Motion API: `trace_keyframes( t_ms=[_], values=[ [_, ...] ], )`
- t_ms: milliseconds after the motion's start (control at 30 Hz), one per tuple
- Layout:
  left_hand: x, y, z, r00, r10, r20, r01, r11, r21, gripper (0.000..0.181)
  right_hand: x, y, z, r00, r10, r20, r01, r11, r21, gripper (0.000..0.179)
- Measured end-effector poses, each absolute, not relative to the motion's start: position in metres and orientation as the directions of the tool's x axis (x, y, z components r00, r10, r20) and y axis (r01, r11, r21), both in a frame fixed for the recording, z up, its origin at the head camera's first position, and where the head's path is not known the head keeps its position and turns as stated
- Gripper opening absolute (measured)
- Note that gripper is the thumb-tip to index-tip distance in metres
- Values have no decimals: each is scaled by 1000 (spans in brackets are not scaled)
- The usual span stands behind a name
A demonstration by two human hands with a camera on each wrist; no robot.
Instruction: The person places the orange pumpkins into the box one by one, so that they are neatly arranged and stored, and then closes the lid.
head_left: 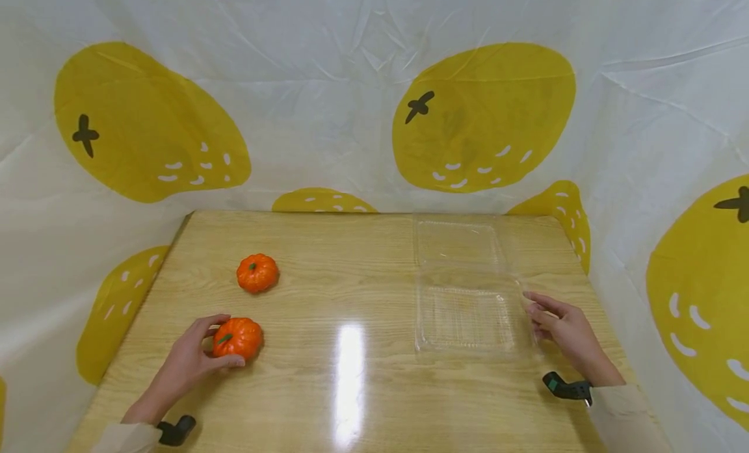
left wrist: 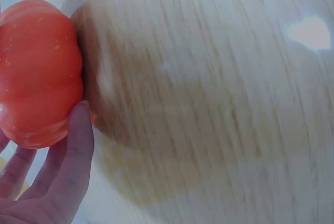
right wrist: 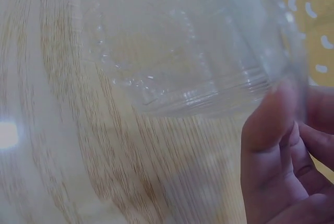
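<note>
A small orange toy pumpkin [head_left: 244,335] with a green stem lies in my left hand [head_left: 186,359], the thumb on its near side and the fingers on its far side. In the left wrist view the pumpkin [left wrist: 39,72] appears at the left edge, close over the wooden surface. On the right, a clear plastic clamshell container [head_left: 468,320] sits with its lid [head_left: 456,242] folded back. My right hand [head_left: 567,329] pinches the container's right edge between thumb and fingers. Seen from the right wrist, the container wall [right wrist: 209,91] looks slightly tilted.
Another orange pumpkin [head_left: 258,273] rests on the wooden table [head_left: 328,264], farther back than the held one. A white cloth [head_left: 316,134] with yellow fruit prints hangs behind the table and along both sides. A bright reflection lies mid-table.
</note>
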State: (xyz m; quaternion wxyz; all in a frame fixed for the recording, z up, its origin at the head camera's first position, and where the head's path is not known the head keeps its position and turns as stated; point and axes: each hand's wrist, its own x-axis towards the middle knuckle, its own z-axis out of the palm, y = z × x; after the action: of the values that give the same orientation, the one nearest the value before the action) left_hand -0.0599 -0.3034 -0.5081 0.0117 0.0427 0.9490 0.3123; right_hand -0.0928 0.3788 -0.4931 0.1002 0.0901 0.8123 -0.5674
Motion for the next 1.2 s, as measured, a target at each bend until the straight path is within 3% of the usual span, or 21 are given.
trace_keyframes(
  t_ms=[267, 500, 833, 1200],
  values=[
    [-59, -300, -510, -999, 42, -35, 11, 782, 623, 85, -92, 377, -495, -965, 23, -260, 258, 234, -937, 50],
    [-59, -298, -512, -999, 52, 5, 42, 760, 649, 80, -91, 375, -499, -970, -1, -242, 239, 137, -961, 39],
    [-60, -292, -506, -999, 53, 9, 46, 752, 657, 79, -90, 368, -501, -969, -20, -245, 240, 130, -962, 42],
    [-67, -272, -496, -989, 85, 121, 145, 702, 697, 75, -93, 356, -503, -970, -16, -243, 239, 135, -962, 44]
  ],
)
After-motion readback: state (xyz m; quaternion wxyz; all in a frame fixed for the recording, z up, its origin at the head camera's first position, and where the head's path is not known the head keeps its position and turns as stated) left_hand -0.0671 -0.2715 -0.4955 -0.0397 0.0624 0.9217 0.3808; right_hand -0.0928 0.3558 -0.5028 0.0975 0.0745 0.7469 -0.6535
